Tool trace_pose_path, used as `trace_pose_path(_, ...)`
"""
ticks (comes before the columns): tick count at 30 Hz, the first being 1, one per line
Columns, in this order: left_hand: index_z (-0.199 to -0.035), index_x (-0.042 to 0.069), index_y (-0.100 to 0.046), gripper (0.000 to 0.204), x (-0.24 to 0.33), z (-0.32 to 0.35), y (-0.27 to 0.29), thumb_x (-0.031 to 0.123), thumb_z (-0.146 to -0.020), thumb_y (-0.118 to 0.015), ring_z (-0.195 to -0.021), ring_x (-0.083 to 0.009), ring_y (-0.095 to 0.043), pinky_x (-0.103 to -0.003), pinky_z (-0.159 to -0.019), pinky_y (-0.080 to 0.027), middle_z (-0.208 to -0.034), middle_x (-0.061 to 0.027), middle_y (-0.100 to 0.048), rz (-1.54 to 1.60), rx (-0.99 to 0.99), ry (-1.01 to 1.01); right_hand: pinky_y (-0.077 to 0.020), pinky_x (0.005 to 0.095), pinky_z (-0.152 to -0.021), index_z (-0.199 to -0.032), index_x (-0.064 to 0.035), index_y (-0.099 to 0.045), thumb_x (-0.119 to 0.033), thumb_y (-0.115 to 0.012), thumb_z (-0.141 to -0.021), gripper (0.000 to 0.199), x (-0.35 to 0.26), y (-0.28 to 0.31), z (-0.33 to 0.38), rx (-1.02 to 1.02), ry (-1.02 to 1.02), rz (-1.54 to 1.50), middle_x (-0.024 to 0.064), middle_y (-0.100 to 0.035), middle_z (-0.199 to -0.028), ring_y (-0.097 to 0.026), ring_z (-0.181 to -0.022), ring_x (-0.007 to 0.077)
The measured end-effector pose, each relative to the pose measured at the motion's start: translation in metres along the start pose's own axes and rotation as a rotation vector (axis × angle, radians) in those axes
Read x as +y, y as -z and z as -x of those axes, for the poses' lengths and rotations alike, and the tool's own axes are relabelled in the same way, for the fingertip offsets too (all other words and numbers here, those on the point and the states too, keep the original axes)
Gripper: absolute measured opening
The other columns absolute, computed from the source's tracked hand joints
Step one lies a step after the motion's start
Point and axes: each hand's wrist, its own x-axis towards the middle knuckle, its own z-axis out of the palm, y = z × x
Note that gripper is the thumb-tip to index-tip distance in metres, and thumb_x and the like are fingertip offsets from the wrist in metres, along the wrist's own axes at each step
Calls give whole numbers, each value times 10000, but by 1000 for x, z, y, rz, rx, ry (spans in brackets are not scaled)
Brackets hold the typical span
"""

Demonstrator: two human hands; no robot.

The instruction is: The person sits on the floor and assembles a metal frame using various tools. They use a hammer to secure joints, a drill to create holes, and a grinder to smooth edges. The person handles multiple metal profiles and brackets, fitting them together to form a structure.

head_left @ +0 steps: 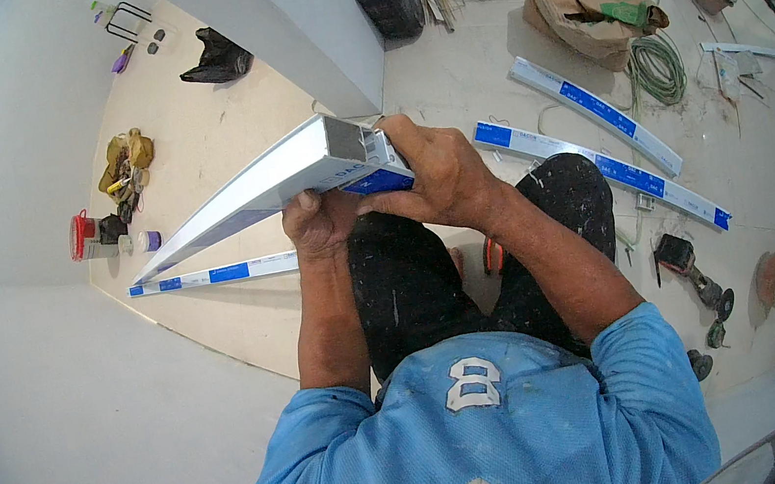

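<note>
A long white hollow profile (pixel 274 174) with an open square end slants from my hands toward the wall at the left. My left hand (pixel 320 220) closes around it from below near this end, thumb up along its side. On the other side my right hand (pixel 436 166) grips a blue-and-white piece (pixel 379 180) at the end of the profile. Whether that piece is separate or part of the profile I cannot tell. Beneath, a thinner white strip with blue bands (pixel 214 275) lies on the floor. Something with orange handles (pixel 493 255) shows between my knees.
Two more blue-and-white strips (pixel 606 107) lie on the floor to the right. Beyond them are a brown sack (pixel 573 13) and a coil of green hose or cable (pixel 657 70). A power tool (pixel 693 268) rests at the right, and a wall corner (pixel 355 78) juts in ahead.
</note>
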Motion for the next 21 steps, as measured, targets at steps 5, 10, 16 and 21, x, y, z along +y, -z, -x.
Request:
trace_pose_path(5,-1414,26,-689,696,-7,4,1,308,-807,-880,-1279,-397,-699,-586,-1110,-558,-1354,-188,-742,59,-40,38,-644,454,-718,-1245,-49,-545,-423,-971,-793,725,3,5,3,0,29,52,195,-737,-945,-795,-868,376)
trace_pose_path(10,-1397,35,-688,644,-17,8,-9,179,-813,-917,-1322,-329,-677,-541,-1180,-501,-1358,-143,-735,78,-48,35,-619,479,-720,-1211,-37,-558,-439,-953,-789,704,9,4,15,-30,-18,24,201,-715,-961,-771,-853,415)
trace_pose_path(16,-1482,16,-618,762,-27,23,19,339,-841,-876,-1301,-390,-684,-530,-1160,-537,-1424,-219,-692,22,2,38,-622,475,-763,-1322,-25,-566,-420,-941,-807,749,6,2,21,-90,-154,-42,203,-723,-1040,-771,-906,404)
trace_pose_path(21,-1517,-2,-572,806,-27,1,-22,332,-851,-880,-1383,-382,-619,-519,-1173,-520,-1516,-219,-620,-44,-49,18,-601,472,-853,-1319,-13,-606,-305,-901,-880,604,7,-4,12,115,18,-164,229,-700,-1143,-747,-1004,407)
